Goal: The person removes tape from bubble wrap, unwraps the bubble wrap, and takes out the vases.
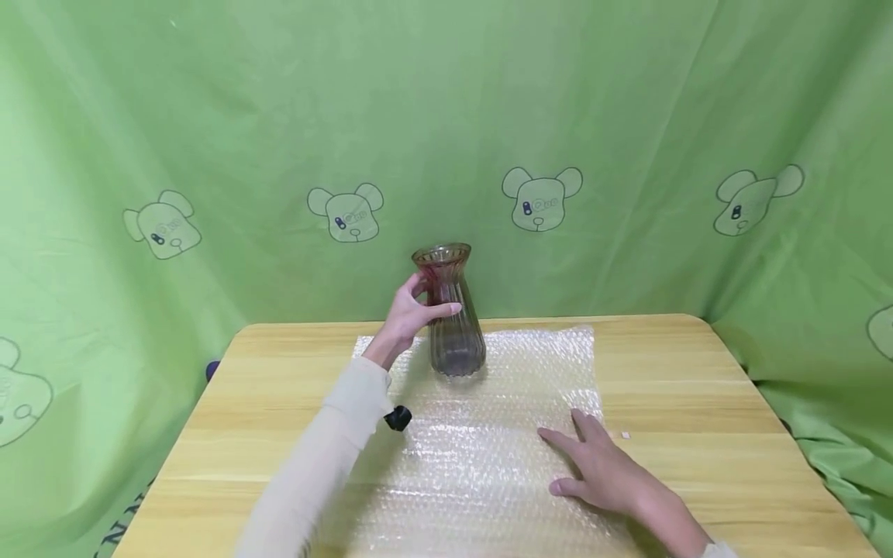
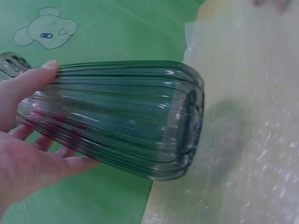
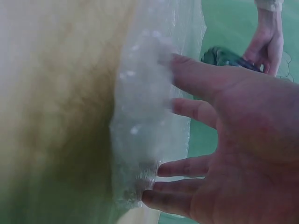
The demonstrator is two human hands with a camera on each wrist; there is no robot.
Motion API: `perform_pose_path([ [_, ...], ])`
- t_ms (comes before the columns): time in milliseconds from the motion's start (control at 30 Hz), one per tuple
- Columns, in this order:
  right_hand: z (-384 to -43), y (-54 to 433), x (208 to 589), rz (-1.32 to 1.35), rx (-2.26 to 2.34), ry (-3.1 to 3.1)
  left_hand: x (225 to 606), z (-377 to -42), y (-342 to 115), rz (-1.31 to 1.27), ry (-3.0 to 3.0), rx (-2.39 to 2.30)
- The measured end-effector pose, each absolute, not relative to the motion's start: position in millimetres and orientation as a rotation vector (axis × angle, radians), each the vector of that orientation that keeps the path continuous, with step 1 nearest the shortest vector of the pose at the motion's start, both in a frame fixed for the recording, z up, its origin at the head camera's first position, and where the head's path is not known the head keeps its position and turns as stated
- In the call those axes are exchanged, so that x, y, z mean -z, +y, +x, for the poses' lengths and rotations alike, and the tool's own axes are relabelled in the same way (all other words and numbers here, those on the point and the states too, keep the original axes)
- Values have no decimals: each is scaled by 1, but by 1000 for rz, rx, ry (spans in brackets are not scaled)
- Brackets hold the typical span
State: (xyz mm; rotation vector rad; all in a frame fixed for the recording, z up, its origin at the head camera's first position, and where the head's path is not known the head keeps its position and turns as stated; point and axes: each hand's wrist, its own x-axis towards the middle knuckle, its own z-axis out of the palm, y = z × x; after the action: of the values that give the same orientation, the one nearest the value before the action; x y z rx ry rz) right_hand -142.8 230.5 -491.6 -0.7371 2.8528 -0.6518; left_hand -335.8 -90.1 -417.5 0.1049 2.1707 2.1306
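Note:
A ribbed, clear glass vase (image 1: 456, 337) with a flared rim stands nearly upright at the table's far side, over a sheet of bubble wrap (image 1: 474, 465). My left hand (image 1: 407, 316) grips it around the upper body, thumb in front and fingers behind. In the left wrist view the base of the vase (image 2: 126, 116) appears slightly raised off the wrap. Over the right part of the sheet, my right hand (image 1: 607, 469) has its fingers spread. In the right wrist view those fingers (image 3: 187, 168) are at the wrap's edge; contact is hard to tell.
The wooden table (image 1: 698, 403) reaches back to a green curtain (image 1: 446, 116) printed with bear heads. A tiny pale scrap (image 1: 625, 435) lies right of the wrap. Something small and black (image 1: 398, 418) shows beside the left sleeve.

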Motion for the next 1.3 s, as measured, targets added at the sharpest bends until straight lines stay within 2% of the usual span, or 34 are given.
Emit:
perform_pose_path([
  [433,-122,238,496,-727,655,2831,419,-360,-66,272,2362,-2077],
  [1067,-111,237,494,-705,659,2860,447,-372,-54,211,2273,-2218],
  [1300,-111,237,494,-684,642,2872,448,-372,-54,281,2283,-2177],
])
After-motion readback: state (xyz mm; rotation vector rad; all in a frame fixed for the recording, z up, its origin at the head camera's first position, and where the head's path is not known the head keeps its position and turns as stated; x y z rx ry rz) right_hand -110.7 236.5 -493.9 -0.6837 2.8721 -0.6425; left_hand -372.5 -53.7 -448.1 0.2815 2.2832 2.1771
